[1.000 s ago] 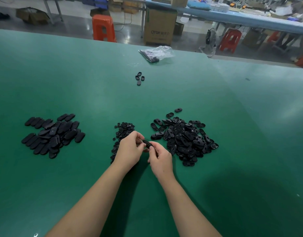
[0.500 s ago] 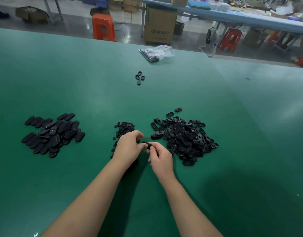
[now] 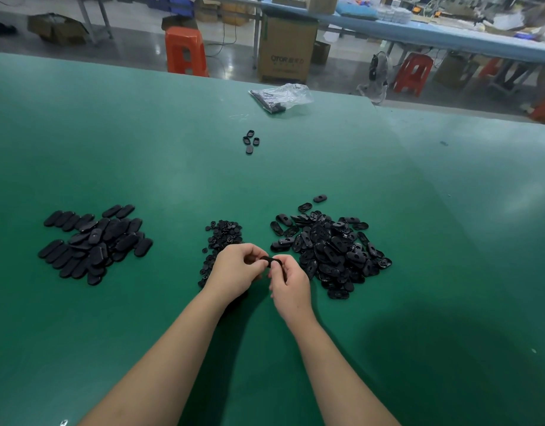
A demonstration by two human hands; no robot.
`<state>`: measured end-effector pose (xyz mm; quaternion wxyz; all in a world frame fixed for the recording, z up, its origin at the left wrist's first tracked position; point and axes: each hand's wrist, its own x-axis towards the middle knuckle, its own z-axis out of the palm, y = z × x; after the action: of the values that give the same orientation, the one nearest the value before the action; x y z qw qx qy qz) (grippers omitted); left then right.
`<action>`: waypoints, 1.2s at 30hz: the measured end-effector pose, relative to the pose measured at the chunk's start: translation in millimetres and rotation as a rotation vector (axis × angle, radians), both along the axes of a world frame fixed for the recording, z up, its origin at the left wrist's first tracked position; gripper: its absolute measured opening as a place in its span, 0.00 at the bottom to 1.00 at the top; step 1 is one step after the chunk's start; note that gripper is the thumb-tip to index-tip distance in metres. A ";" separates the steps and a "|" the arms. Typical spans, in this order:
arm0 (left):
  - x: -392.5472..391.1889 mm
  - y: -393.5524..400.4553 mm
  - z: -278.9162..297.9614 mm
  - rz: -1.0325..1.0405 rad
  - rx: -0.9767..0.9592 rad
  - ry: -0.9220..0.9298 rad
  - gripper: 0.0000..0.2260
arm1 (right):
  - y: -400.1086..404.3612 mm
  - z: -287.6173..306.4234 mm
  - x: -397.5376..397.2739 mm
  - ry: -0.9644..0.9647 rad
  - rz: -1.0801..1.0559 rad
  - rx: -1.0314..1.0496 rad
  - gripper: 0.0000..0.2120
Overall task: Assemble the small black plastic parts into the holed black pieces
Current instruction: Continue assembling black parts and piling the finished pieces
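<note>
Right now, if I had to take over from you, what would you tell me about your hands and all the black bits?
Left hand and right hand both pinch one black piece between them, above the green table.
Holed pieces pile: right of the hands.
Small parts pile: just beyond the left hand.
Pile at far left: looks like finished ones.
Left: many holed pieces still to fit.

Far beyond the grip, a clear plastic bag (image 3: 282,96) lies near the far edge of the green table (image 3: 142,149). Past it, on the floor, stand a cardboard box (image 3: 286,47), an orange stool (image 3: 185,50) to its left, and a red stool (image 3: 414,73) to its right.
</note>
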<state>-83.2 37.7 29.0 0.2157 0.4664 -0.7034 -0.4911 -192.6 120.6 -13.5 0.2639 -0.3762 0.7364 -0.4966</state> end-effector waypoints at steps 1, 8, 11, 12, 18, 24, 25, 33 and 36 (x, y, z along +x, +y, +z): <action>0.4 0.1 -0.5 -0.002 -0.003 -0.004 0.06 | 0.0 0.3 0.1 0.000 0.001 0.004 0.06; -0.3 3.0 -0.8 0.013 -0.126 -0.099 0.04 | -0.4 -0.1 -0.4 -0.014 0.003 0.010 0.06; -3.1 5.2 0.0 0.030 -0.143 -0.120 0.02 | 0.0 -0.7 -1.0 -0.035 0.001 -0.005 0.04; -3.7 5.6 0.2 0.034 -0.148 -0.123 0.01 | 0.0 -0.8 -1.3 -0.038 0.000 -0.010 0.04; -6.1 7.8 1.2 0.039 -0.153 -0.105 0.01 | 0.2 -2.6 -2.1 -0.037 -0.009 -0.024 0.04; -4.8 7.0 -0.2 -0.055 -0.222 -0.095 0.02 | -0.5 -4.6 -1.1 -0.026 -0.058 -0.056 0.05; -5.1 7.5 -0.5 -0.073 -0.253 -0.101 0.03 | -0.9 -4.7 -1.1 -0.033 -0.065 -0.058 0.05; 0.9 11.4 -8.4 -0.129 -0.626 -0.235 0.10 | -1.2 -1.9 -0.1 -0.098 -0.044 -0.075 0.06; 13.0 5.8 -6.2 -0.048 -0.689 -0.269 0.08 | -0.4 -0.5 0.7 -0.121 -0.046 -0.079 0.07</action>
<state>-70.2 43.5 22.8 0.2541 0.4104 -0.8601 -0.1649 -191.9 120.2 -13.9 0.2813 -0.3385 0.7073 -0.5532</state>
